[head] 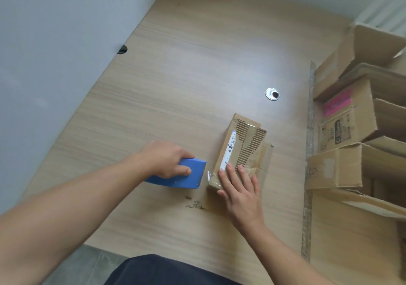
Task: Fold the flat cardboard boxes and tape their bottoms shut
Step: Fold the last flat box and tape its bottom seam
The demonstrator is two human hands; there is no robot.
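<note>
Navy cloth (pixel 167 269) fills the nearest edge of our view, at the lip of the pale wood-grain surface (pixel 175 86). Just beyond it our right hand (pixel 239 188) lies flat on the near end of a small cardboard box (pixel 241 144). Its fingers (pixel 232 174) are straight and slightly spread, pressing down and gripping nothing.

The box rests on the surface right of centre. Its top skin is torn so the ribbed core shows. A white label (pixel 229 150) runs along its left side, and shiny clear tape (pixel 212 179) covers its near-left corner.

Just beside that corner our left hand (pixel 169 159) holds a blue tape dispenser (pixel 186 174), with fingers and thumb curled round it. A few cardboard crumbs (pixel 193 203) lie on the surface below the dispenser.

Farther on, a round metal grommet (pixel 272 94) sits in the surface, well apart from the box. Along the right, past a pale textured strip (pixel 309 152), we see larger opened boxes (pixel 351 170) packed close together, one bearing a pink label (pixel 337 104). Farthest off stands a grey wall (pixel 44 65), with a dark notch (pixel 122 49) where the surface meets it.
</note>
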